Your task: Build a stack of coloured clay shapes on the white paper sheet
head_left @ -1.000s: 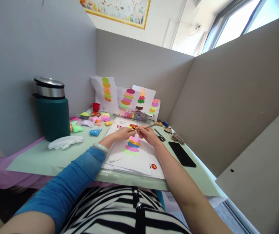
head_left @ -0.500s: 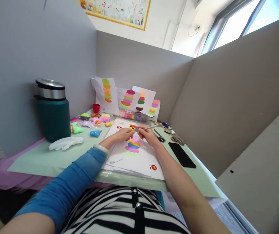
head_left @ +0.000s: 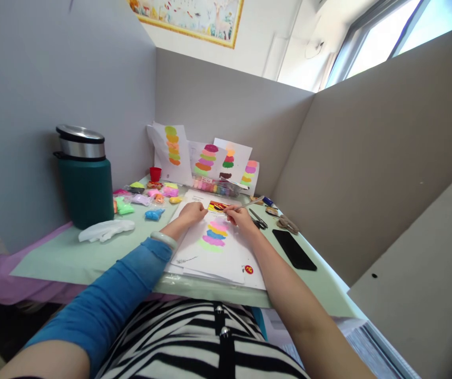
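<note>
My right hand (head_left: pixel 238 216) pinches a thin light stick-like tool (head_left: pixel 252 202), its far end pointing up to the right. To its left, my left hand (head_left: pixel 194 211) has its fingers closed over the white paper; anything between them is too small to name. Between the hands lies a small red and yellow picture (head_left: pixel 218 206). Just below them, a white sheet (head_left: pixel 194 252) bears a stack of painted pink, yellow, blue, purple and green blobs (head_left: pixel 215 236). The hands are apart.
A green flask (head_left: pixel 86 184) and white tissue (head_left: pixel 106 230) stand at the left, near colourful clay packets (head_left: pixel 155 214) and a red cup (head_left: pixel 155 173). Painted sheets (head_left: pixel 178 152) lean behind. At right lie scissors (head_left: pixel 259 220) and a black phone (head_left: pixel 294 250).
My hands have moved apart, my left hand shifting left and slightly back toward the left side of the paper. The red and yellow picture between them shows more fully.
</note>
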Tool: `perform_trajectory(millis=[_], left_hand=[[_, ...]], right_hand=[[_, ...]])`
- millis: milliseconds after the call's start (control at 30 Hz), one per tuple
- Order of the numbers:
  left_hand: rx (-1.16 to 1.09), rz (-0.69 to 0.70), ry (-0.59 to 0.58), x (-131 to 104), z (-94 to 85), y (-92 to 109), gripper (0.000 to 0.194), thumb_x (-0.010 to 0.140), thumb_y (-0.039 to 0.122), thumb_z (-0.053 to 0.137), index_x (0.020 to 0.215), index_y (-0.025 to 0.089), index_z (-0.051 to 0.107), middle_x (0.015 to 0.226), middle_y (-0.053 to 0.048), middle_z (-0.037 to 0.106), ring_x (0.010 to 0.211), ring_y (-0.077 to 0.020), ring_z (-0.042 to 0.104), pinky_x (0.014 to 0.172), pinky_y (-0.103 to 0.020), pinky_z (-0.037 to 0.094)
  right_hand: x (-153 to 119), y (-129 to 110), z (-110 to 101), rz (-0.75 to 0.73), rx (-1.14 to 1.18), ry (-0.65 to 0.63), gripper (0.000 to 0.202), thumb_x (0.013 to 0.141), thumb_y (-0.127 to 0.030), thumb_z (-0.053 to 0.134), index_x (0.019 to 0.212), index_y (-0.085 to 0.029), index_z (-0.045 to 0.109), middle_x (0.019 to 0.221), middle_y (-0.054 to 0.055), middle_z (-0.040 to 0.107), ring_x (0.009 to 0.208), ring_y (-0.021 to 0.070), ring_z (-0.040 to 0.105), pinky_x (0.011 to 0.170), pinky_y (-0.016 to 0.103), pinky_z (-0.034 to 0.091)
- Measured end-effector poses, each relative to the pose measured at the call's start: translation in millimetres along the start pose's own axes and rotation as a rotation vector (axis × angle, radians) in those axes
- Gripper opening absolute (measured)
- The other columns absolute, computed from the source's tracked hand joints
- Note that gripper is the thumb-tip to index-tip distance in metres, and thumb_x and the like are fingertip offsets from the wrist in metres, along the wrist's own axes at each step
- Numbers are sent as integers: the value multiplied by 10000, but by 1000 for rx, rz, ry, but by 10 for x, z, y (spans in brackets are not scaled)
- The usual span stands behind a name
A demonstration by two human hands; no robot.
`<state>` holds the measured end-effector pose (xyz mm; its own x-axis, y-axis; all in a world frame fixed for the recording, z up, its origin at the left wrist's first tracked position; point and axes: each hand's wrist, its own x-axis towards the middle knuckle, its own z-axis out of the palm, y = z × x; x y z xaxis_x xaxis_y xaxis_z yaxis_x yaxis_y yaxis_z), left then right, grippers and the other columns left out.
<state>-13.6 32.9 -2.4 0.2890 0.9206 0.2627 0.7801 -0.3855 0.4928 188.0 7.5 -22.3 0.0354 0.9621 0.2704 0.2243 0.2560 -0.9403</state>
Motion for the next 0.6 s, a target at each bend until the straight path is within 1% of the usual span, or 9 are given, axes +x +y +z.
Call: perform_trajectory(millis=[100,167,267,367,533,600], left_hand=[[-20,-57,-16,10,-23,-9,230,771,353,534,827,164,652,841,-81,674,777,-200,599,634,-247,388],[-61,-87,0,14,-43,-1,233,778,345,536,862,159,647,888,-79,671,811,-197,598,652,-245,399],[-145,-121,16,19,-65,7,250,804,365,516,845,146,629,861,-74,660,817,-198,596,633,-241,410],[-299,-166,-2,0,-83,17,288,824,411,494,830,145,605,839,-70,645,798,-195,595,572,-225,413],[-549,-307,-44,-55,-114,50,306,817,431,523,968,168,560,1033,-80,608,842,-173,585,538,-191,424],[-618,-345,-53,-62,-116,55,304,812,418,539,998,178,551,1047,-76,600,823,-157,586,540,-185,431]], right_hand=[[-2,-1,2,52,-49,2,178,648,-259,567,742,-131,645,492,-25,511,424,75,376,424,210,274],[4,1,1,76,-46,24,172,643,-258,570,729,-130,645,493,-23,519,425,75,380,425,209,277],[20,12,-15,95,-19,86,150,643,-256,583,707,-131,637,503,-15,529,440,79,404,432,208,290],[29,24,-35,143,-29,102,140,645,-258,600,695,-131,629,514,-9,539,436,80,407,427,214,292],[12,10,-38,174,-40,72,138,647,-266,630,676,-133,611,523,1,550,450,85,423,435,216,303],[-4,-5,-31,182,-43,57,139,650,-267,631,683,-133,608,529,3,556,460,87,434,444,213,311]])
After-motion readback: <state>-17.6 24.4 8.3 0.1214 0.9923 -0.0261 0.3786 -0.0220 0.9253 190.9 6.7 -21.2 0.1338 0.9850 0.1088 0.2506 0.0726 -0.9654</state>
